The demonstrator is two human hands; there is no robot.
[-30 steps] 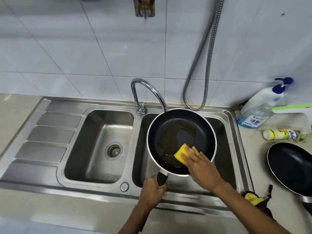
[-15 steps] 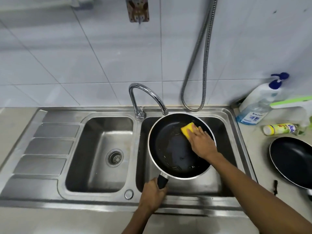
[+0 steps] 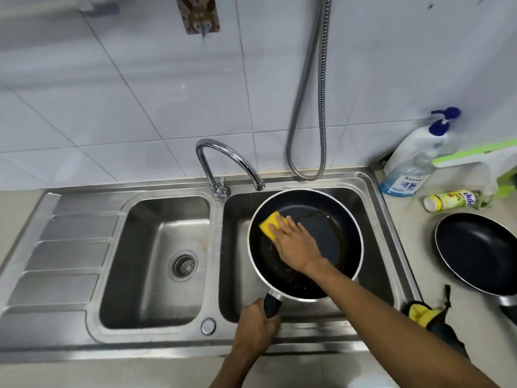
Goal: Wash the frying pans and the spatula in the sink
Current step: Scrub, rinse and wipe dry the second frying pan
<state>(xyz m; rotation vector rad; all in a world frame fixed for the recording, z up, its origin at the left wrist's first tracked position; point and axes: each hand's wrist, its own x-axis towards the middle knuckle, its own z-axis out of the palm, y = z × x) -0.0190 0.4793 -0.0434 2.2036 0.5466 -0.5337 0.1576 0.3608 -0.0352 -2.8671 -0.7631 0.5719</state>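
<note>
A black frying pan (image 3: 330, 236) with a silver rim is held over the right basin of the steel double sink (image 3: 218, 336). My left hand (image 3: 256, 322) grips its black handle at the sink's front edge. My right hand (image 3: 296, 243) presses a yellow sponge (image 3: 272, 224) against the pan's upper left inside. Oily residue and crumbs show on the pan's floor. A second black frying pan (image 3: 481, 250) rests on the counter at the right. No spatula can be made out.
The chrome tap (image 3: 223, 161) arches over the pan's far rim. A metal hose (image 3: 310, 107) hangs on the tiled wall. A soap pump bottle (image 3: 414, 161), a small yellow bottle (image 3: 450, 200) and a green-white object (image 3: 481, 161) stand back right. A yellow-black cloth (image 3: 428, 317) lies beside the sink.
My right hand slid the sponge from the pan's near side to its far right rim, then across to the upper left. My left hand kept hold of the handle.
</note>
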